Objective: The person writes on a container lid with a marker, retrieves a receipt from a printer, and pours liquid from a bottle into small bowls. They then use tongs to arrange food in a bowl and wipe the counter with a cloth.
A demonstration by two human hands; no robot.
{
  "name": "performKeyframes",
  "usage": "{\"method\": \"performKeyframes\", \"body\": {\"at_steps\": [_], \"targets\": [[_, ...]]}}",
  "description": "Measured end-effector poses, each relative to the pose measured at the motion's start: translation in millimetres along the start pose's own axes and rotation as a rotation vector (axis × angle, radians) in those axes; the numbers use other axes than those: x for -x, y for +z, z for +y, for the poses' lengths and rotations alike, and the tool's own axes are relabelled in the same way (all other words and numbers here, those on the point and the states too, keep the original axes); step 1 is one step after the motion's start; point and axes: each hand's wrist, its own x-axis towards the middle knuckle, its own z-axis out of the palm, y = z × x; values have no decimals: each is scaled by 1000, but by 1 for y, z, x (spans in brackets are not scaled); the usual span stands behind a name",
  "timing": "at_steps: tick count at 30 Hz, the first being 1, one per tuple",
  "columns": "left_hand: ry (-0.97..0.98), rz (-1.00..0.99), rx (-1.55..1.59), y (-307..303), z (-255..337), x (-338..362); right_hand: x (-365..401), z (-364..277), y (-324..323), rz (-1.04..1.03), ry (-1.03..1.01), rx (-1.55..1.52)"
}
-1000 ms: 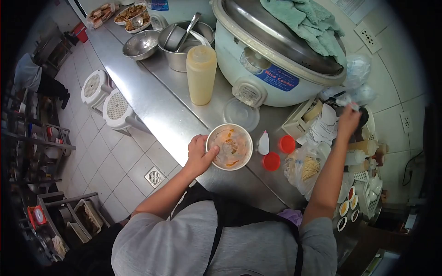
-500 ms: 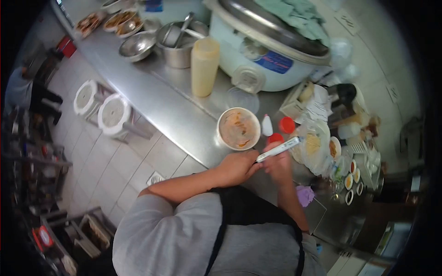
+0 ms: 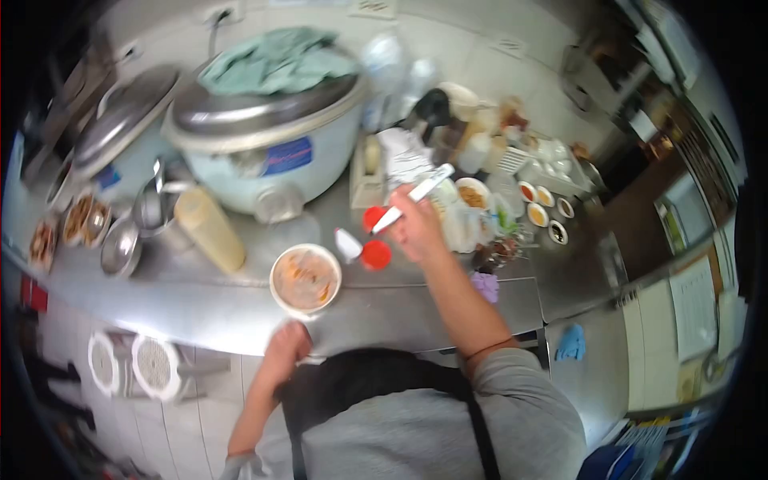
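My right hand is closed around a white pen-like stick, raised over the steel counter near two red lids. My left hand is closed at the counter's front edge, just below a white bowl of reddish food under a cloudy surface. What the left fingers hold, if anything, is too small to make out. Between the bowl and the red lids lies a small white bottle-like item.
Large rice cookers stand at the back left, with a yellowish squeeze bottle in front. Metal bowls are further left. Small sauce cups and bags sit at the right. White stools stand below the counter.
The view has turned rightward. My hands, close together on the stick before, are now apart: the right has risen with the stick, the left is lower, near the bowl.
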Motion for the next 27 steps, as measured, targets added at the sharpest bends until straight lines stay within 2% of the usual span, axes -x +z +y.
{"method": "performKeyframes", "body": {"at_steps": [1, 2, 3, 5, 7, 13, 15, 25, 27], "targets": [[53, 195, 54, -12, -13, -10, 1, 0, 4, -85, 20, 69], [-6, 402, 199, -21, -16, -22, 3, 8, 15, -54, 59, 118], [-77, 470, 342, -28, -13, -31, 5, 21, 26, -31, 97, 166], [39, 540, 207, -35, -38, -52, 5, 54, 34, -53, 214, 136], [-33, 546, 140, -30, -38, -58, 4, 80, 40, -76, 294, 156], [-42, 485, 425, -25, -42, -65, 5, 107, 56, -78, 362, 291], [-83, 448, 507, -27, -38, -63, 8, 110, 64, -102, 348, 358], [2, 488, 552, -21, -46, -67, 13, 125, 58, -368, 212, 499], [-4, 473, 568, -22, -46, -68, 12, 128, 54, -316, 254, 471]]}}
